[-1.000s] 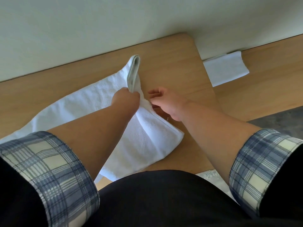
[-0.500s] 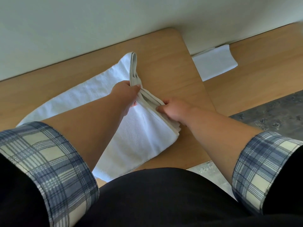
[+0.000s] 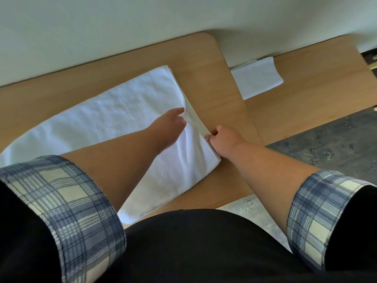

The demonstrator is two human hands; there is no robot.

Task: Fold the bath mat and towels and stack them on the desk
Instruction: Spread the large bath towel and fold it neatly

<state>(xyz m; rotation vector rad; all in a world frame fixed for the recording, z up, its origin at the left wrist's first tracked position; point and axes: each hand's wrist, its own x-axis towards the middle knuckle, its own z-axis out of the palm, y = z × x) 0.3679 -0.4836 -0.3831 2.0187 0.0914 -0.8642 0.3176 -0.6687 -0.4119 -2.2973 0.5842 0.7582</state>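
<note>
A pale wall (image 3: 102,27) fills the top of the view. Below and to the right of the wall lies a strip of wooden floor (image 3: 318,94), and beyond that strip, further from the wall, a dark mottled rug (image 3: 336,144) spreads toward the right edge.

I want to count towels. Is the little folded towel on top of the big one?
No. The small towel lies apart on the lower surface, beside the desk.
</note>
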